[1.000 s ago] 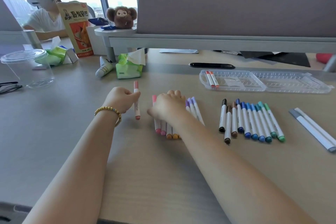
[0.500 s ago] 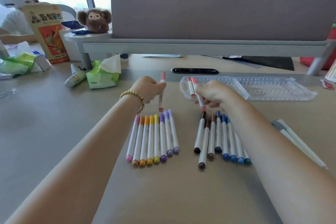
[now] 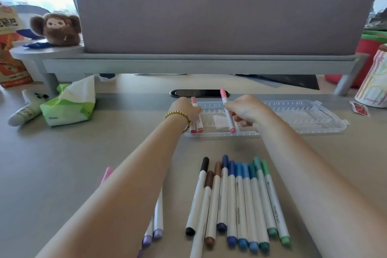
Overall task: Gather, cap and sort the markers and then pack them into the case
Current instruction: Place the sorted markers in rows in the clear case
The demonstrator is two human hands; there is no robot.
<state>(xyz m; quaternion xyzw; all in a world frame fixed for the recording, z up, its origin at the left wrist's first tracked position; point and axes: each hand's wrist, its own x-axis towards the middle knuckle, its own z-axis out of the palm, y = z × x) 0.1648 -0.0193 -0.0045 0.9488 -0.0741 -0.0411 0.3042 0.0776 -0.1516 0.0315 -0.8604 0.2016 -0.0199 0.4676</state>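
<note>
The open clear case (image 3: 293,119) lies across the desk (image 3: 62,163), ready for loading. Sorted cool-colour markers (image 3: 240,201) wait nearby. The right hand (image 3: 247,109) pinches a pink marker (image 3: 228,115) above the tray; the left hand (image 3: 186,109) grips a red marker (image 3: 193,101) at the case's left end.

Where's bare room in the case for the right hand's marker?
Bare slots run from the right hand and its pink marker to the clear case's right end. The left end is crowded: red markers and left hand.
</note>
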